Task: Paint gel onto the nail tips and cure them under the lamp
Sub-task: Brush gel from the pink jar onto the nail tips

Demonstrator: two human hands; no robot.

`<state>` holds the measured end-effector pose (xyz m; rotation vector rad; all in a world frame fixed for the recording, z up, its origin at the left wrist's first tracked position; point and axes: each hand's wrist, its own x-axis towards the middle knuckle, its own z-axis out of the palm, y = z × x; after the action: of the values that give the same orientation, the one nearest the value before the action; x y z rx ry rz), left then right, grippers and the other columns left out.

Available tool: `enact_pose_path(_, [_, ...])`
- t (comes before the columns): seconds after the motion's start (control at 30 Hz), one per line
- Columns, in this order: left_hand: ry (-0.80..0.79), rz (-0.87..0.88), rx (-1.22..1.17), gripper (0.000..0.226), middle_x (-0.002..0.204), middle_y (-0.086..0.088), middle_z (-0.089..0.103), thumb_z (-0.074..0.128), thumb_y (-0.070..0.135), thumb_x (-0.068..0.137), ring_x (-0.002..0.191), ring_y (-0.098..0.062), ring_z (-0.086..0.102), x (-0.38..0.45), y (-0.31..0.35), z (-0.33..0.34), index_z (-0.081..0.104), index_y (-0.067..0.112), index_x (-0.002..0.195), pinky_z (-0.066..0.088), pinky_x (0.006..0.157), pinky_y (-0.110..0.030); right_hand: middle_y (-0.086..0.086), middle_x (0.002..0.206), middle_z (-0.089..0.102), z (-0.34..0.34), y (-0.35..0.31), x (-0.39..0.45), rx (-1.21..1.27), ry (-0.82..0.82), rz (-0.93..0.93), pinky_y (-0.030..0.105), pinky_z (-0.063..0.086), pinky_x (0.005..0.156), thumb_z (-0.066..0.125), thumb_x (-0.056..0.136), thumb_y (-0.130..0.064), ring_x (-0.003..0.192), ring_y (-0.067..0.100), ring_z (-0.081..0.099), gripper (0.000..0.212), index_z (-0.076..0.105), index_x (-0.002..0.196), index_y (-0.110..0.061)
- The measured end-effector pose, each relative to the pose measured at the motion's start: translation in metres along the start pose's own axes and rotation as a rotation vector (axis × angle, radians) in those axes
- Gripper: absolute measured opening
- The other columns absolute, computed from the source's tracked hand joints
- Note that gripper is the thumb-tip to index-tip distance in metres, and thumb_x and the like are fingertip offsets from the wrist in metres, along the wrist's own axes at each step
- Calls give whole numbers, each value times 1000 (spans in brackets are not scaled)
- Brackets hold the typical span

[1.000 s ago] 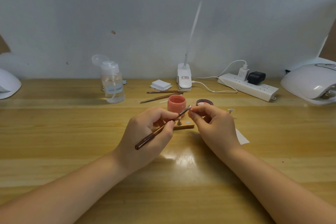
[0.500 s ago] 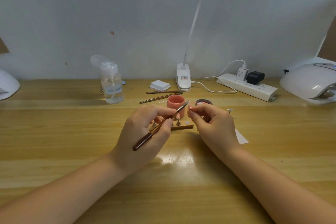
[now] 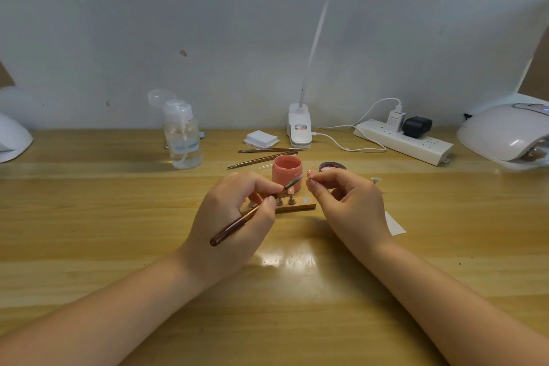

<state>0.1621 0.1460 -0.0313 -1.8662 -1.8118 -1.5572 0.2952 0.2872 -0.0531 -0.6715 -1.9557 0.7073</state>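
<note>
The brush in the left hand now points its tip short of the right hand; a second ago the tip touched the nail tip pinched there. A gap now shows between bristles and nail tip, with the pink jar showing behind it. The left hand sits slightly lower and nearer the wooden holder than before.
</note>
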Motion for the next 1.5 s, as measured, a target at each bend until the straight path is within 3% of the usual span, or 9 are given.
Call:
enact_pose_path(0.2, [-17, -10, -6, 24, 88, 15, 66, 51, 32, 86, 86, -7, 60, 0, 2, 2, 69, 23, 100, 40, 75, -11, -16, 79, 68, 0, 0, 0, -34, 34, -28, 21, 47, 58, 73, 84, -19, 62, 7, 58, 10, 72, 91, -25])
enact_pose_path(0.37, [6, -57, -44, 29, 84, 7, 68, 48, 33, 85, 84, -13, 63, -1, 1, 1, 69, 17, 96, 45, 73, -21, -16, 78, 67, 1, 1, 0, -26, 34, -31, 20, 46, 57, 73, 84, -19, 61, 8, 58, 9, 71, 89, -25])
enact_pose_path(0.47, [8, -46, -59, 27, 87, 14, 68, 50, 34, 87, 87, -11, 62, -1, 3, 2, 69, 22, 101, 44, 74, -17, -16, 78, 67, 1, 2, 0, -22, 39, -31, 18, 45, 57, 73, 84, -19, 62, 8, 57, 8, 72, 90, -24])
enact_pose_path(0.63, [-16, -51, -75, 26, 83, 7, 68, 48, 33, 83, 83, -14, 62, -3, 2, 0, 68, 18, 93, 45, 72, -19, -17, 79, 67, 1, 2, 0, -12, 40, -16, 13, 43, 56, 72, 84, -20, 63, 6, 57, 9, 70, 90, -27])
enact_pose_path(0.73, [18, -51, -94, 24, 85, 15, 67, 50, 31, 86, 84, -11, 62, -1, 5, 1, 69, 19, 96, 44, 72, -14, -17, 76, 66, 1, 1, 0, -13, 34, -24, 12, 42, 55, 73, 84, -20, 62, 6, 57, 7, 72, 90, -25])
enact_pose_path(0.93, [-25, -62, -77, 23, 84, 9, 69, 52, 31, 84, 85, -12, 63, -3, 3, 1, 69, 20, 93, 45, 74, -18, -17, 76, 66, 0, 0, 0, -3, 14, -12, 15, 44, 56, 72, 85, -18, 62, 6, 57, 9, 72, 90, -25])
enact_pose_path(1.13, [-12, -54, -101, 21, 86, 19, 67, 56, 28, 88, 86, -8, 61, 0, 6, 2, 69, 22, 102, 42, 74, -12, -14, 74, 67, 0, -1, 0, 6, 10, -10, 17, 44, 57, 71, 85, -17, 61, 5, 56, 7, 74, 91, -19])
enact_pose_path(1.3, [-14, -48, -121, 28, 82, 8, 68, 50, 33, 83, 82, -10, 61, -2, 5, -2, 70, 16, 93, 42, 71, -12, -13, 75, 67, -1, -5, -1, 55, -13, 0, 28, 52, 59, 71, 85, -14, 63, 12, 59, 12, 71, 88, -25])
enact_pose_path(1.5, [-4, -66, -114, 19, 85, 23, 67, 57, 22, 88, 84, -3, 62, 0, 6, 1, 69, 22, 102, 41, 73, -10, -11, 71, 66, 0, -5, -2, 84, -6, 3, 27, 49, 57, 72, 84, -12, 58, 11, 57, 7, 74, 88, -16])
